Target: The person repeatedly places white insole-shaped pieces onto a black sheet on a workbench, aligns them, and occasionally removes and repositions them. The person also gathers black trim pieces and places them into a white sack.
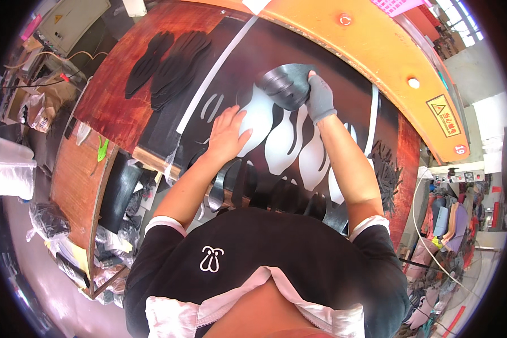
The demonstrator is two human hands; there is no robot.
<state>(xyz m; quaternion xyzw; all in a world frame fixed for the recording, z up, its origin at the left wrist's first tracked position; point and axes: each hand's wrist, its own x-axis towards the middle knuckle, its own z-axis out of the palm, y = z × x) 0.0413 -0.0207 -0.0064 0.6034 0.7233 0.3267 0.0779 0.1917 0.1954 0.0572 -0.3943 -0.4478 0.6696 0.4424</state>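
My right hand [320, 99], in a grey glove, is closed on a dark, shiny, rounded piece [290, 84]; its exact kind is not clear. The piece is tilted above a black sheet [234, 62] on the table. Sole-shaped cut-outs [280, 147] in the sheet show white beneath. Bare and with its fingers spread, my left hand [227, 134] lies at the edge of the leftmost large cut-out [257, 120]. Whether it presses on the sheet cannot be told.
Stacked black sole-shaped pieces [177, 65] lie at the far left of the reddish table [110, 104]. An orange machine beam [388, 65] spans the far side. Black scrap strips [384, 169] are heaped at the right. Two pale bands [217, 73] cross the sheet.
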